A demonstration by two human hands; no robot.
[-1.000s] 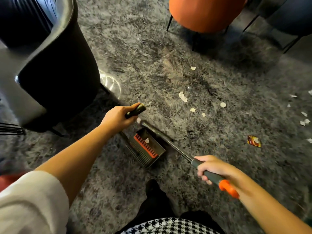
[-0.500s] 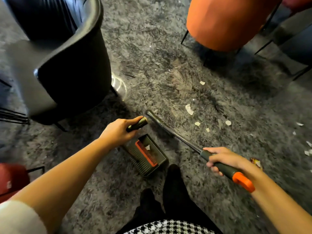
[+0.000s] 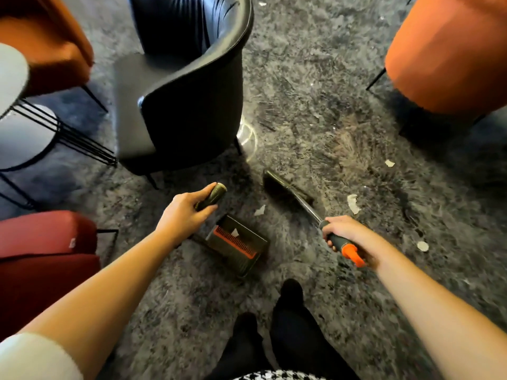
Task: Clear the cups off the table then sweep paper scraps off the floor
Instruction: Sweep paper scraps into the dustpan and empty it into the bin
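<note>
Left hand (image 3: 186, 212) curled fingers round the dustpan (image 3: 241, 250) handle; pan sat on carpet (image 3: 301, 91), one scrap inside. Right hand (image 3: 348, 234) clamped on broom (image 3: 285, 185) grip, brush head on carpet. Paper scraps (image 3: 352, 204) lay just beside it.

We see a rough, shaggy grey carpet (image 3: 315, 86). The black chair (image 3: 192, 116) looks like smooth leather with a soft sheen; the orange chair (image 3: 450, 56) is matt cloth. The broom (image 3: 308, 205) has a shiny metal shaft and a matt rubbery grip tipped with orange plastic. The dustpan (image 3: 241, 250) is dull dark plastic. The paper scraps (image 3: 352, 204) are matt white with ragged edges.
</note>
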